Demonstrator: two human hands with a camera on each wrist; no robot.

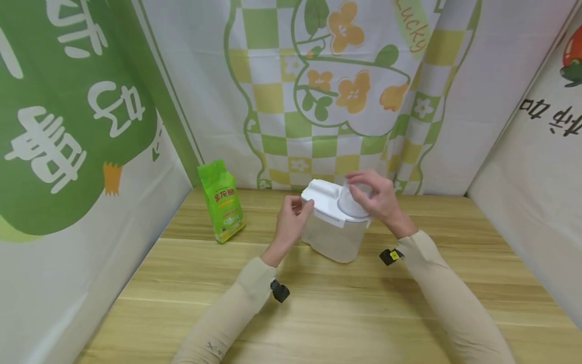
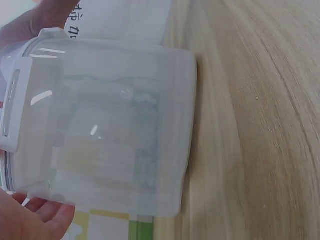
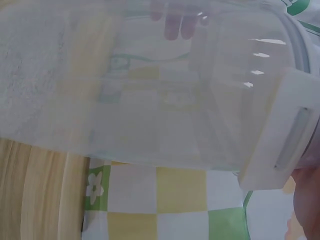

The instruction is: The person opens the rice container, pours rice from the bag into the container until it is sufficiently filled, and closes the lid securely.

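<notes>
A translucent storage container (image 1: 334,240) stands upright on the table, with a white lid (image 1: 323,199) and side clips. Toward its base, in the right wrist view, the wall (image 3: 30,85) looks pale and grainy. My left hand (image 1: 291,222) grips the container's left end, thumb at the lid's edge. In the left wrist view its fingers (image 2: 55,217) lie against the container's side. On the lid's right part sits a whitish measuring cup (image 1: 352,202). My right hand (image 1: 375,197) holds this cup from above, fingers and thumb curled round it.
A green packet (image 1: 223,202) with red lettering stands on the wooden table (image 1: 336,323), left of the container. Close behind hangs a checked curtain (image 1: 291,136). Printed cloth walls (image 1: 536,136) enclose both sides. Small black cameras (image 1: 279,291) are strapped at both wrists.
</notes>
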